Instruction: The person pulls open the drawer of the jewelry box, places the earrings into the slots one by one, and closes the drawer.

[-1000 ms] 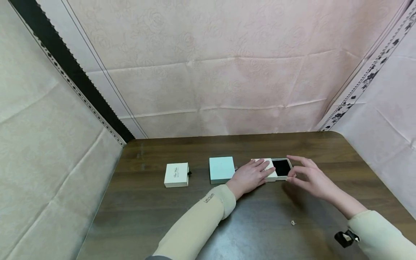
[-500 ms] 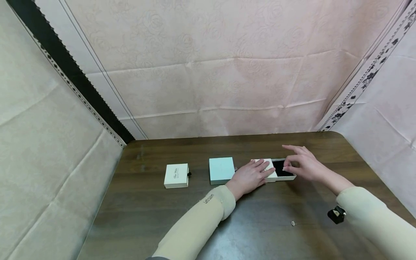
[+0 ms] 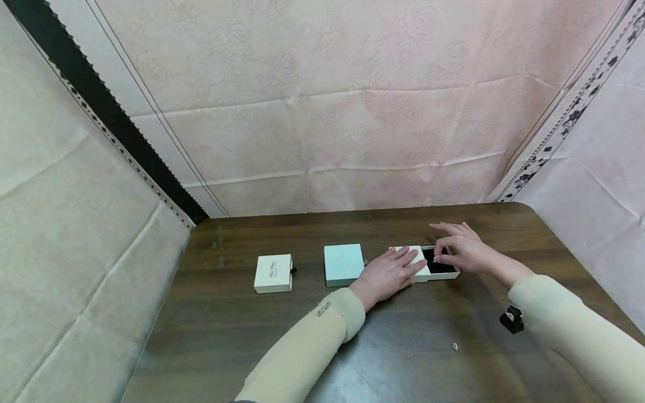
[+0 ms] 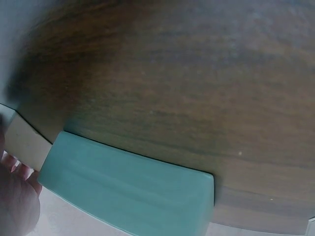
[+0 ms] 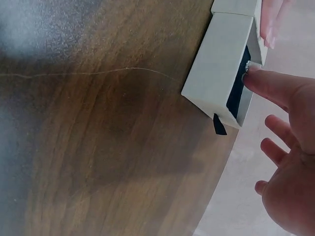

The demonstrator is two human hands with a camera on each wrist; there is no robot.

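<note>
My left hand rests with spread fingers on the white sleeve of a slide-out jewellery box. From its right end the white drawer, lined in black, is pulled out, with a black ribbon tab at its end. My right hand is over the drawer, thumb and forefinger together at the black lining, the other fingers raised. At these fingertips a small sparkling earring shows, partly hidden. Another small shiny piece lies on the table nearer me.
Left of my left hand sits a light-blue box, close by its wrist. Farther left is a closed white box with printed lettering and a black tab. The brown wooden table ends at a pale cloth backdrop.
My right hand has moved left and in from the drawer's outer end to over its black lining. My left hand stays on the sleeve.
</note>
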